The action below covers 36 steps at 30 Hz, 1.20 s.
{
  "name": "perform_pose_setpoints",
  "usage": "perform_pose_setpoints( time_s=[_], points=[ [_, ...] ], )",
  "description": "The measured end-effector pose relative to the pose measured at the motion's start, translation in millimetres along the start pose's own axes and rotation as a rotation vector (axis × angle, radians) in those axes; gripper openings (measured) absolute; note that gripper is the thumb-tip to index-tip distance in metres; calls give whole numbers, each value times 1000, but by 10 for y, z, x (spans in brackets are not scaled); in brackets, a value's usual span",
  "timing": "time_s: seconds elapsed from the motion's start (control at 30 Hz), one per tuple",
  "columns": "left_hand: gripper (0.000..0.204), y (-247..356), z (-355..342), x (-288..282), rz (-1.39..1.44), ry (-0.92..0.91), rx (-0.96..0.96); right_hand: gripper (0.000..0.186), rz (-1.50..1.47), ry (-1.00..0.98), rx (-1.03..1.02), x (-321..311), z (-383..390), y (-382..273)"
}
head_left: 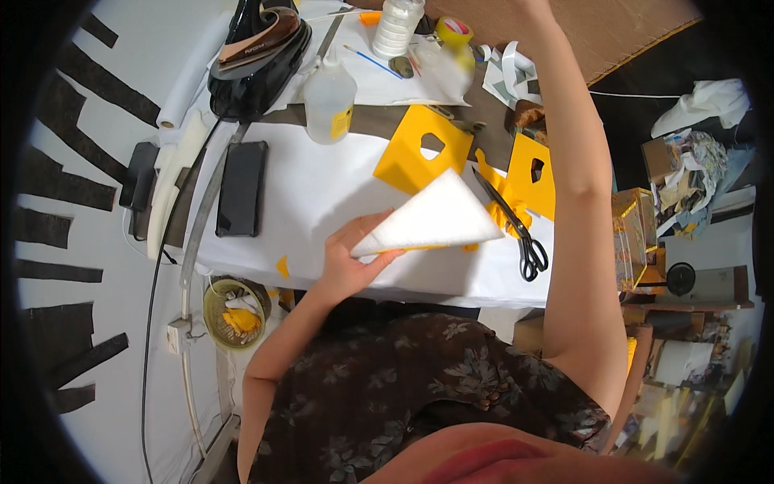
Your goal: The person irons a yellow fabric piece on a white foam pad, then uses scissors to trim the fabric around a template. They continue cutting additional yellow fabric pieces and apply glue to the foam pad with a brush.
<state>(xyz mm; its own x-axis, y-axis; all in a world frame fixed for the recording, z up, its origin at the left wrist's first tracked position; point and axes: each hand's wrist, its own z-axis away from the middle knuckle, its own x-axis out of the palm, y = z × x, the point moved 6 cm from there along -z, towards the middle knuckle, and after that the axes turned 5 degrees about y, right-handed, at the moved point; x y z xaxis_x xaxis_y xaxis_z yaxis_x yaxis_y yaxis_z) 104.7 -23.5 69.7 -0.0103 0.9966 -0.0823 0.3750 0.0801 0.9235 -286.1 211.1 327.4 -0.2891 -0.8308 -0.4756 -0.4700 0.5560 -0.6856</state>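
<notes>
My left hand (355,256) is closed on one corner of a white triangular piece (435,216), its thumb along the lower edge. A strip of yellow shows under that edge; I cannot tell what the piece is made of. It is held above the white-covered table. My right arm (574,145) reaches far forward, and its hand lies past the top edge of the picture. Black-handled scissors (516,230) lie just right of the triangle, over yellow scraps (516,211). Beyond it is a yellow sheet (403,153) with a cut-out hole; another yellow sheet (522,165) is partly behind my right arm.
A black phone (242,189) lies on the left of the table (282,258). Behind it stand a clear squeeze bottle (329,101) and a black iron (262,60). Tape rolls (455,34) and a brush (372,61) are farther back. A waste bin (234,315) stands below the left edge.
</notes>
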Motion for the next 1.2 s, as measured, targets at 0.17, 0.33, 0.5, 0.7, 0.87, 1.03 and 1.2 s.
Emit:
perform_pose_setpoints(
  time_s=[0.17,0.33,0.5,0.7,0.87,1.03,1.2],
  points=[
    [48,-68,90,-96,-41,190,19,17,-461,72,139,-295,1398,-683],
    [49,71,91,30,-108,170,78,19,-796,88,-96,-954,2669,-987],
    [59,93,127,106,-66,172,131,11,-375,423,-363,-728,4064,-1733],
    [56,126,156,108,-34,179,148,22,-19,57,-543,-349,4586,-1931],
    [24,173,153,104,-153,274,209,26,-12,-40,-597,-198,4682,-2058],
    [23,163,162,99,-152,267,235,24,-6,-42,-601,-181,4722,-2048],
    [58,159,168,125,-124,203,179,25,11,-46,-596,-113,4707,-2064]
  ],
)
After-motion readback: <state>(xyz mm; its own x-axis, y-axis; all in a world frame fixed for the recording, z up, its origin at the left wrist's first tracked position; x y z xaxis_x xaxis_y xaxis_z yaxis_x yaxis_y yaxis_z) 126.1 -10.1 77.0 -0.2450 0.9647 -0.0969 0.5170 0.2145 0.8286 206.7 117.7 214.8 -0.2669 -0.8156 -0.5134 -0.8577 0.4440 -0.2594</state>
